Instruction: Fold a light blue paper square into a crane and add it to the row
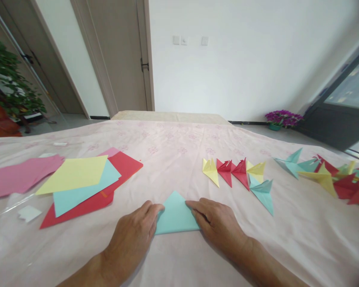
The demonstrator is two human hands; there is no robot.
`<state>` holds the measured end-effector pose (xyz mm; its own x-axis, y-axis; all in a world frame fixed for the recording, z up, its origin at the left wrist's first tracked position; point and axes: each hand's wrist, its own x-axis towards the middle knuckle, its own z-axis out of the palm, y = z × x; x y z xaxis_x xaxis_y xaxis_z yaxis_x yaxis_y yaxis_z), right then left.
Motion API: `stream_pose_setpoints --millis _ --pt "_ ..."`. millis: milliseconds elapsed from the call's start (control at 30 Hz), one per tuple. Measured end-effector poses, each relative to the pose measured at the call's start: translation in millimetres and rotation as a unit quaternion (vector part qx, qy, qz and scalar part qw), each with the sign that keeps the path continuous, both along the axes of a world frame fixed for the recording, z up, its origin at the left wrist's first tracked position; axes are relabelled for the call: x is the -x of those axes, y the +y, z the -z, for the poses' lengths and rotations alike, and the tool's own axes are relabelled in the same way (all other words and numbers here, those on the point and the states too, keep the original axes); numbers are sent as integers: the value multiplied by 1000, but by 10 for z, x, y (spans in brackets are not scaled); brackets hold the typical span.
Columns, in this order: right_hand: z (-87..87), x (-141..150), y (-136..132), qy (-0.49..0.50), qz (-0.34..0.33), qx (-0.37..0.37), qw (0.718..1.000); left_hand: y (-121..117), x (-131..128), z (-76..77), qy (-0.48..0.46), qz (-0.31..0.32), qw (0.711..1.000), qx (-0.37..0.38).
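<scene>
A light blue sheet of origami paper (178,217), folded into a triangle, lies in front of me with its tip pointing away and its long edge toward me. My left hand (134,229) grips its left side, fingers closed together at the slanted edge. On the opposite side, my right hand (218,221) pinches the right corner, with fingertips resting along the other slope. Both thumbs are mostly hidden. Beyond my right hand stands a row of folded paper cranes: a yellow one (211,171), red ones (239,173) and a light blue one (263,193).
Unfolded sheets lie at the left: pink (20,175), yellow (74,173), light blue (74,201) and red (125,165). A white scrap (30,213) is beside them. More paper cranes (348,185) crowd the far right. A pale flowered cloth (167,159) covers the table.
</scene>
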<state>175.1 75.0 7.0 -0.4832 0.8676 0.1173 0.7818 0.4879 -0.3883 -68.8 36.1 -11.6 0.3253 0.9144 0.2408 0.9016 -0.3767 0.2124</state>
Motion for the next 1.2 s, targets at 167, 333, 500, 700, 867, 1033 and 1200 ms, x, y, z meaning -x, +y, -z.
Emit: stream_pose_setpoints --millis 167,333,500,700,867,1033,1200 --pt "-27 18 -8 -9 2 3 1000 -8 -22 -68 18 -14 999 28" --pt "-41 28 -18 -14 4 0 1000 -13 -30 -100 34 -18 999 39" --pt "-28 18 -39 -28 3 -8 1000 -5 -29 -105 47 -14 999 20" --pt "-7 20 -58 -57 -3 -34 998 -8 -38 -148 60 10 997 -46" --pt "-25 60 -49 -88 -7 -92 992 9 8 -167 28 156 986 -44" --pt "-41 105 -75 -114 -37 -181 976 -66 5 -169 122 173 977 -22" --pt "-77 101 -90 -130 -153 -149 968 -251 -67 -134 203 159 966 -39"
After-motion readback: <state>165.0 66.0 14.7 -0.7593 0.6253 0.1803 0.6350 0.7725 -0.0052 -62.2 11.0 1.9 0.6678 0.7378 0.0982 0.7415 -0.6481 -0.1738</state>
